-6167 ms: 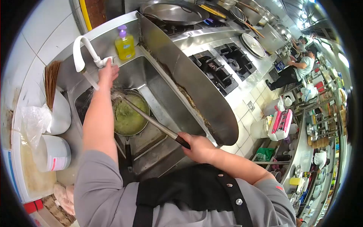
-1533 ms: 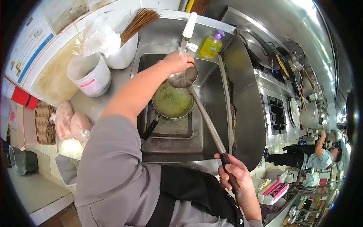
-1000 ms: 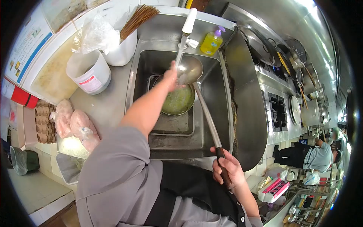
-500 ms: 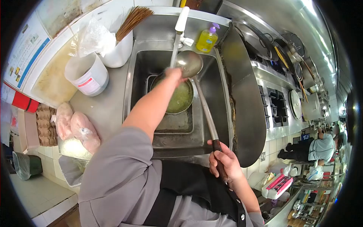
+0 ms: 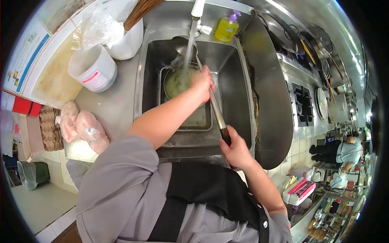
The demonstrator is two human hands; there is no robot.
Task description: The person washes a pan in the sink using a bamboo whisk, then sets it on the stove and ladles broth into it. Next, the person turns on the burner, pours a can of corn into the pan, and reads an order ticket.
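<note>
A long-handled ladle (image 5: 217, 110) slants across the sink (image 5: 227, 73), its bowl at the back left beside the running water. My right hand (image 5: 237, 150) is closed round the dark grip at the near end. Farther up, my left hand (image 5: 203, 84) is wrapped about the metal shaft, its fingertips partly hidden. Water falls from the white-ended tap (image 5: 197, 9) into a round pan (image 5: 167, 81) of cloudy greenish liquid. That pan rests in a rectangular tray (image 5: 196, 121) on the sink floor, and my left hand and forearm cover part of it.
Yellow soap (image 5: 227, 29) stands behind the sink. To the left are a white tub (image 5: 93, 71), a container with a bundle of thin sticks (image 5: 139, 14), and bagged raw meat (image 5: 92, 127). A metal partition (image 5: 269, 89) separates stove burners (image 5: 302, 105); another person (image 5: 348, 154) stands beyond.
The ladle's bowl has swung down and left, from above the pan to the sink's back left. My left hand has shifted right, from beside the bowl onto the shaft. My right hand keeps its grip.
</note>
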